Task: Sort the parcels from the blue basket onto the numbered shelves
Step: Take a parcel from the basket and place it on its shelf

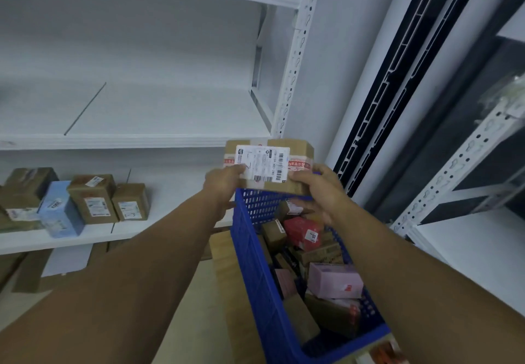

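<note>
Both forearms reach forward over the blue basket (255, 250); left hand (224, 183) and right hand (321, 190) pinch opposite ends of a labelled cardboard parcel (270, 165), thumbs on top.

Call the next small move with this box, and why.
Probably carry the box left and set it on the lower shelf, in the bare stretch right of the boxes standing there. The left hand and right hand grip it above the basket, label toward the camera; no shelf numbers show, so the slot is a guess.
</note>
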